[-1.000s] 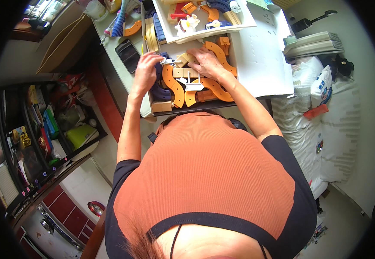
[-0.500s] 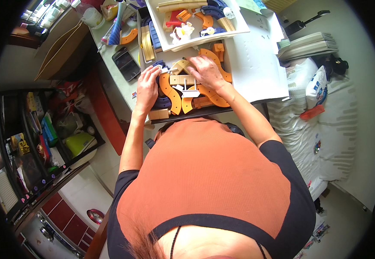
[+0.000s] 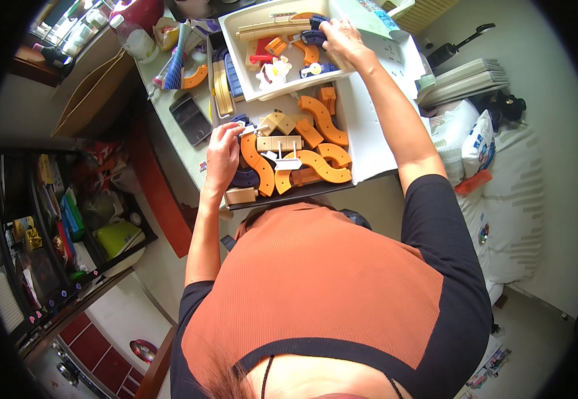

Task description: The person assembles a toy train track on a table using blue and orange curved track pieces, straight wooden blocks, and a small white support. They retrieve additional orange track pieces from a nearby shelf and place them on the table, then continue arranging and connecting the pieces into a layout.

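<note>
At the left of a dark-edged box, my left hand (image 3: 222,156) has its fingertips closed on a small white toy piece (image 3: 252,129). Beside it lie an orange S-shaped track piece (image 3: 257,165) and a tan peaked block (image 3: 277,124). A white piece with upright posts (image 3: 283,161) rests among orange curves and a tan straight block (image 3: 278,143). Farther away, my right hand (image 3: 345,44) reaches into a white bin (image 3: 282,90), its fingers bent round a dark blue track piece (image 3: 314,36). The fingertips' undersides are hidden.
The bin also holds a long tan track (image 3: 272,30), a white flower-like toy (image 3: 275,72) and orange pieces. White board (image 3: 375,143) lies to the right. A black phone (image 3: 191,118) and a clear bottle (image 3: 134,41) are on the table at left.
My right hand has left the tan block and moved away from me into the white bin. The left hand stays by the white piece. The whole view has shifted slightly.
</note>
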Available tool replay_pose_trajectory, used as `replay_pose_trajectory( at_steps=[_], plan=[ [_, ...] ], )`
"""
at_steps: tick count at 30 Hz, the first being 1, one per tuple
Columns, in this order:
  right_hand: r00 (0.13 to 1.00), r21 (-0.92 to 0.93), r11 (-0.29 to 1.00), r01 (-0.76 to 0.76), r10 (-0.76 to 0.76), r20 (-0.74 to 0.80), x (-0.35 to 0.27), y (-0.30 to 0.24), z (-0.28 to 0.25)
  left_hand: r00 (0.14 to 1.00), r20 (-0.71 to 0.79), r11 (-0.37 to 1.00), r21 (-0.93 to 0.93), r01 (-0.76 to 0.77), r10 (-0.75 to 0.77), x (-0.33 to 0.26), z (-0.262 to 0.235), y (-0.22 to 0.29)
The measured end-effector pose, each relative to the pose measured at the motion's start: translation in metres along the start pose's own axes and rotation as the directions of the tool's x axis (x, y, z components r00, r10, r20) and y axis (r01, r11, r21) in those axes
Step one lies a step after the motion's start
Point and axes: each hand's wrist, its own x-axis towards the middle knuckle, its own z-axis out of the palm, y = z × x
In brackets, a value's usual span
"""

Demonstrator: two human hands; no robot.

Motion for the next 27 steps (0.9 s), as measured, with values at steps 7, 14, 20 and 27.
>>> replay_pose_trajectory(
  at_steps=[7,14,20,27],
  plan=[
    [0.996,-0.035,0.998,0.060,-0.058,0.061,0.015,0.004,0.002,0.999,-0.022,0.999,0.032,-0.031,0.031,0.011,-0.005,0.013],
    [0.999,0.847,0.531,0.010,-0.034,0.009,0.034,0.079,-0.039,0.926,0.044,0.844,-0.397,0.361,-0.375,0.042,0.021,-0.018],
    [0.971,0.998,-0.035,-0.059,-0.233,0.049,-0.025,0.108,-0.050,0.678,0.457,0.395,-0.570,0.720,-0.576,0.117,0.052,-0.048],
    [0.845,0.908,0.189,-0.374,-0.333,0.417,-0.132,0.068,-0.060,0.692,0.425,0.415,-0.576,0.704,-0.583,0.127,0.057,-0.048]
  ],
)
